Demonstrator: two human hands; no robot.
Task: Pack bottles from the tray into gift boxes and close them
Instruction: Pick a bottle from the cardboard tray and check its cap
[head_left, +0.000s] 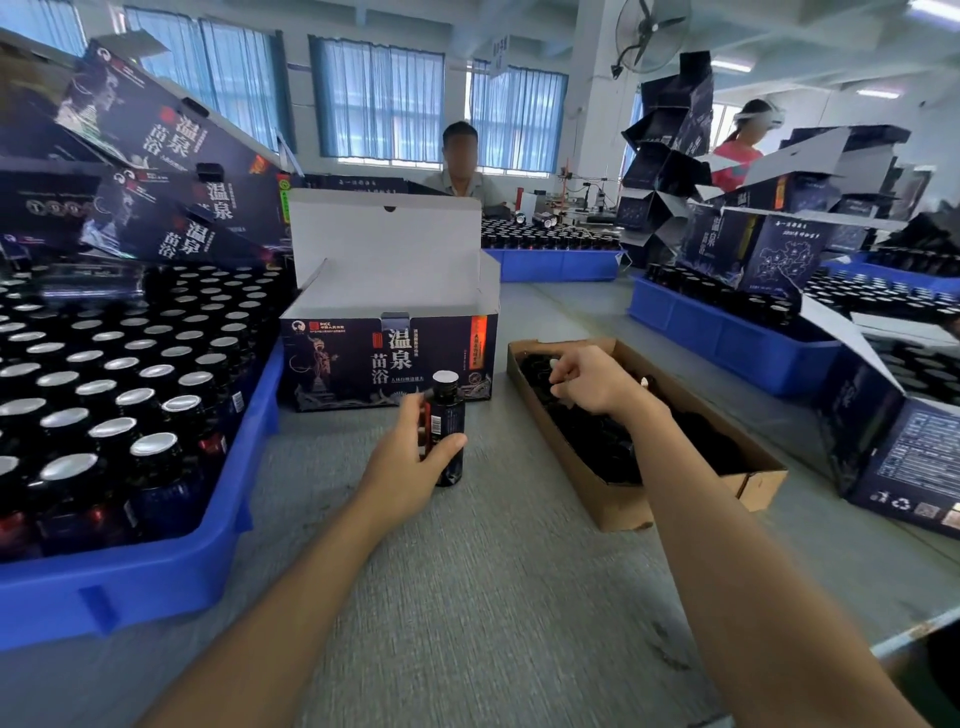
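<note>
My left hand grips a dark bottle with a silver top, upright on the grey table in front of an open dark gift box whose white lid stands up. My right hand hovers over a long brown cardboard box full of small dark items, fingers curled; whether it pinches one of the items I cannot tell. A blue tray at the left holds several silver-topped bottles.
Stacked gift boxes lean behind the left tray. More blue trays with bottles and open boxes crowd the right side. A person sits across the table; another stands at the far right.
</note>
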